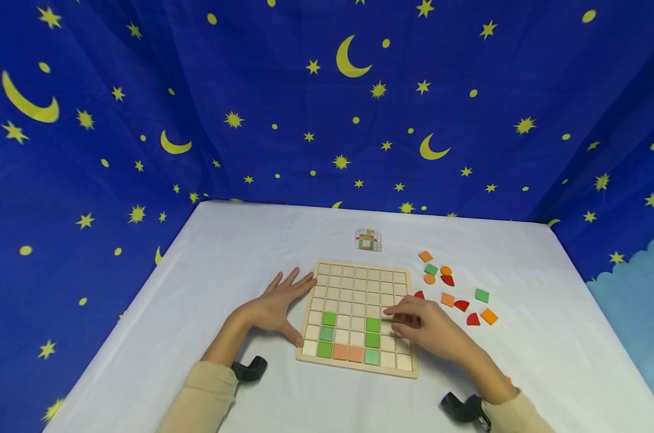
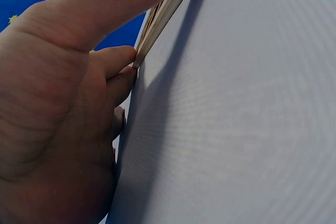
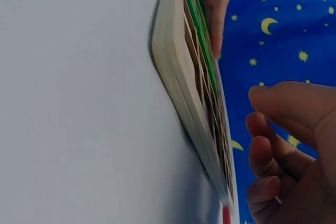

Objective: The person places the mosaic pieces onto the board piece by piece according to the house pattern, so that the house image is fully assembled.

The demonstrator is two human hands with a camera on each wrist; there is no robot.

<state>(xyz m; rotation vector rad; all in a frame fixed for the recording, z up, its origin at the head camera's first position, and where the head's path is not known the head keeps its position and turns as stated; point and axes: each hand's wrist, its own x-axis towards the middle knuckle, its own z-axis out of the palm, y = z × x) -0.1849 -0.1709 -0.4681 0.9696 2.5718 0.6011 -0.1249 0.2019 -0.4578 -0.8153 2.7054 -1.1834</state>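
A square wooden grid board (image 1: 359, 371) lies on the white table, with green tiles (image 1: 372, 325) in two columns and two salmon tiles (image 1: 340, 352) between them in the bottom row. My left hand (image 1: 275, 307) is spread at the board's left side, fingertips and thumb touching its edge; the left wrist view shows these fingers (image 2: 118, 61) against the rim. Above the board's right part hovers my right hand (image 1: 430, 328), fingers loosely bent. In the right wrist view, thumb and fingers (image 3: 262, 153) stand apart with no tile visible between them. The palm side is hidden in the head view.
A small picture card (image 1: 368, 240) lies behind the board. To the right are scattered loose pieces: orange squares (image 1: 489, 316), green squares (image 1: 482, 295), orange circles (image 1: 429, 279) and red quarter-circles (image 1: 473, 319). A blue starry cloth (image 1: 284, 78) hangs behind the table.
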